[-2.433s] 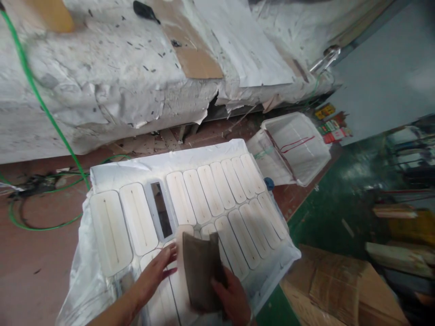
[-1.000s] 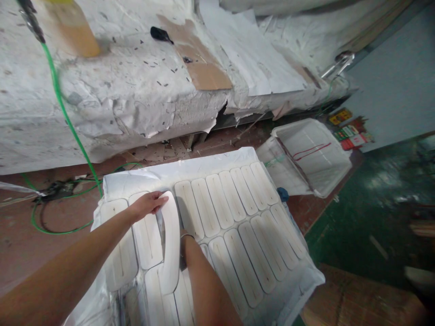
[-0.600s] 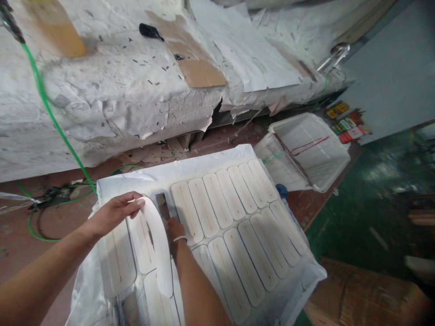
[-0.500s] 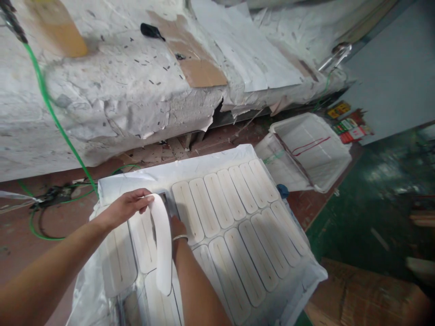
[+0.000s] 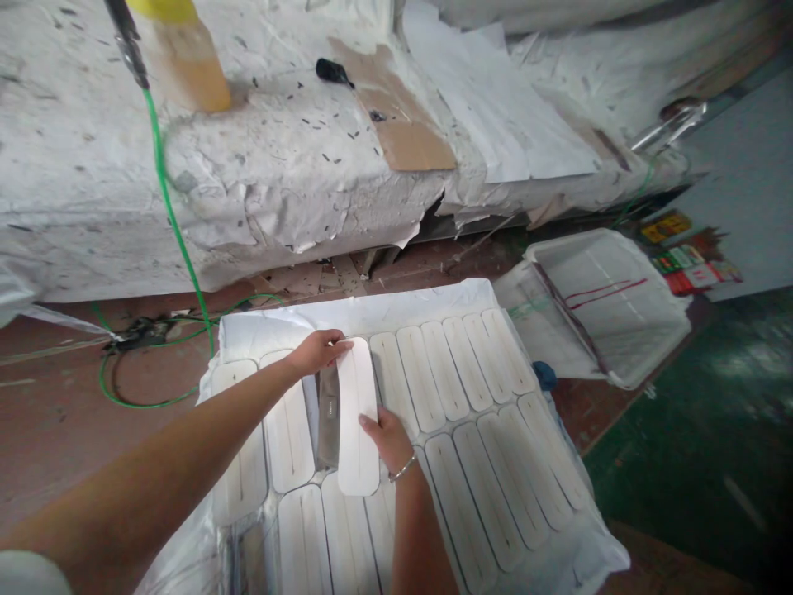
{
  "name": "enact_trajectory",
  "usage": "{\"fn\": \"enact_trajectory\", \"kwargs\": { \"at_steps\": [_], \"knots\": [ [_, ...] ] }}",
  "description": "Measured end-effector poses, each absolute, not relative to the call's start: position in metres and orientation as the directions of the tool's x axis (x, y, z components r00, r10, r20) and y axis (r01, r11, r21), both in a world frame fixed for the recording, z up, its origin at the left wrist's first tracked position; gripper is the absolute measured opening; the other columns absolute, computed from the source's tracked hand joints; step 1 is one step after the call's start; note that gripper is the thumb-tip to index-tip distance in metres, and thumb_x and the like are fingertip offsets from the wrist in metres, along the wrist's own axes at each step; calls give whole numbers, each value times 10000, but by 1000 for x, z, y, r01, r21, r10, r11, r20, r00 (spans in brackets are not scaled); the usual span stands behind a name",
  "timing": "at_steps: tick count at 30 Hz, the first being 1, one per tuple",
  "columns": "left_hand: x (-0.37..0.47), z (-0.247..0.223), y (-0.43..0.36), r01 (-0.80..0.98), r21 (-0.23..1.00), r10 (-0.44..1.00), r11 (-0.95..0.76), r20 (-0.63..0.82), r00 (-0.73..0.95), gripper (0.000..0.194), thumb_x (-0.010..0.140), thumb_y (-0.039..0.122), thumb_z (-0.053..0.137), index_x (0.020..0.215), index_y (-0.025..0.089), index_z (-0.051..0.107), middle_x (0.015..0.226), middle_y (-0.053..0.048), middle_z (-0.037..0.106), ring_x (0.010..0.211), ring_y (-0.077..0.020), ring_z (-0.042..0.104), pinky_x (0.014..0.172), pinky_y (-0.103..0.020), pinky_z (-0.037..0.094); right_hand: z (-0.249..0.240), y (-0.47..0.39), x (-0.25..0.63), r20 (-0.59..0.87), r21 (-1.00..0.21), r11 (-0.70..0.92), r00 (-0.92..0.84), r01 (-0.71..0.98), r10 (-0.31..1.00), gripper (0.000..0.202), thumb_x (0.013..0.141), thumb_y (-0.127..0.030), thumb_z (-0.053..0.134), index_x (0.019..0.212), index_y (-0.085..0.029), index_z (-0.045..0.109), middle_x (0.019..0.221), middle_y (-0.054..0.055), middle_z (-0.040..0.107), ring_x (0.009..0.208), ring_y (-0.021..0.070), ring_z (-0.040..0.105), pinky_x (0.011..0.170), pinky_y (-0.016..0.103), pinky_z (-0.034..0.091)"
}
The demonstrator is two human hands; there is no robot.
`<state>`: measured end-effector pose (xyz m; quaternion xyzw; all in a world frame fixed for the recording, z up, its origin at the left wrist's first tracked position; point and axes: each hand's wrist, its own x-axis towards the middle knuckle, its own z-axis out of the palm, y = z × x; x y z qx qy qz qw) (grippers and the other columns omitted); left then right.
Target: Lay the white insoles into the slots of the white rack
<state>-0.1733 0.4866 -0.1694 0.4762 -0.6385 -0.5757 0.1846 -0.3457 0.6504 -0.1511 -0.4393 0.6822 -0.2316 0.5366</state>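
Left hand (image 5: 319, 350) is pinching the far end of a white oblong pad (image 5: 357, 417), fingers closed on its top edge. Right hand (image 5: 385, 436) is pressing against the pad's right side near its lower half, fingers lying on it, thumb side hidden so a full grip cannot be told; a thin bracelet (image 5: 402, 469) is sitting at that wrist. The pad is lying over a slot in the white tray (image 5: 372, 310), with a dark open gap (image 5: 328, 417) showing just left of the pad. More identical pads are lying in two rows in the tray: one row (image 5: 458, 368) to the right of the held pad, another row (image 5: 514, 471) nearer the camera, two more (image 5: 288, 430) left of the gap. The tray is sitting in a clear plastic bag on a reddish floor (image 5: 55, 413). A green hose (image 5: 170, 219) is running left of the tray, down from a paper-covered tabletop (image 5: 278, 157) beyond the tray. A white empty bin (image 5: 610, 302) is standing right of the tray, well apart from both hands.
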Motion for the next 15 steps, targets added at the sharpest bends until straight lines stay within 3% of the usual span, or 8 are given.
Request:
{"fn": "enact_trajectory", "kwargs": {
  "at_steps": [3,6,8,11,15],
  "knots": [
    [-163,-182,510,-446,878,-914,-175,-313,-257,314,776,464,532,891,172,549,705,-2,562,549,-109,500,531,-228,382,-164,638,-336,-446,-748,451,-135,-488,-885,267,812,-367,486,800,-135,618,731,50,645,689,157,573,651,254,427],
    [-151,-195,552,-368,845,-892,-389,-445,-80,538,776,484,537,1214,189,432,1006,-79,594,752,-164,598,641,-277,467,-175,623,-325,-337,-685,361,-164,-633,-927,283,850,-370,438,742,-154,586,684,32,613,637,136,532,627,241,392],
    [-147,-202,582,-272,826,-845,-493,-530,-78,605,787,497,520,1282,175,386,1149,-126,565,938,-214,597,739,-324,489,-177,614,-322,-312,-676,318,-132,-665,-941,279,867,-364,425,772,-156,584,732,40,628,670,133,544,644,229,388],
    [-156,-206,618,-113,827,-818,-551,-562,-119,627,790,480,520,1318,173,377,1334,-128,461,1186,-253,475,892,-362,453,-173,610,-325,-358,-607,322,-112,-727,-927,248,872,-331,427,806,-156,590,767,51,641,690,135,547,635,222,370],
    [-180,-207,638,7,712,-696,-702,-684,-219,671,803,420,502,1380,134,313,1421,-131,361,1255,-258,411,947,-354,428,-161,617,-329,-354,-457,315,-155,-832,-923,254,875,-319,422,746,-165,577,701,31,610,608,122,478,574,234,311]
  ]
}}
